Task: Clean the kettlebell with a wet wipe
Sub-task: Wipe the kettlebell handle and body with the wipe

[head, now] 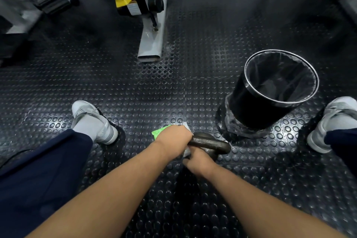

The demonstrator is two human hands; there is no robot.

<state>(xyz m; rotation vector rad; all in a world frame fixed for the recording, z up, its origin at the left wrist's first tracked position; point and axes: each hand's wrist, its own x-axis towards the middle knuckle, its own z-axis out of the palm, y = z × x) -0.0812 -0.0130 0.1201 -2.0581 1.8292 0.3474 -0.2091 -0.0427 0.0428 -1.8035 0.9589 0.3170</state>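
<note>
— While you stand closer, tell me: where is the kettlebell (210, 142)?
— On the studded rubber floor (135, 87) between the person's feet, at about six o'clock in my view. A black bin (257, 106) stands near it, at two o'clock from it.
— And the hands?
— The left hand (173, 137) is closed over the nine o'clock end of the handle. The white wet wipe (187, 126) shows at both edges of that hand, gripped against the metal. A green packet (160, 132) pokes out at ten o'clock of it; held or lying on the floor, I cannot tell.
— The right?
— The right hand (199, 160) lies against the bell's body at six o'clock of the handle, touching the left. Its fingers are hidden, so I cannot tell whether it grips or only rests.
— Anything else?
— One grey shoe (92, 120) at nine o'clock, the other shoe (332, 121) at three, and a grey machine leg (152, 40) at twelve.
</note>
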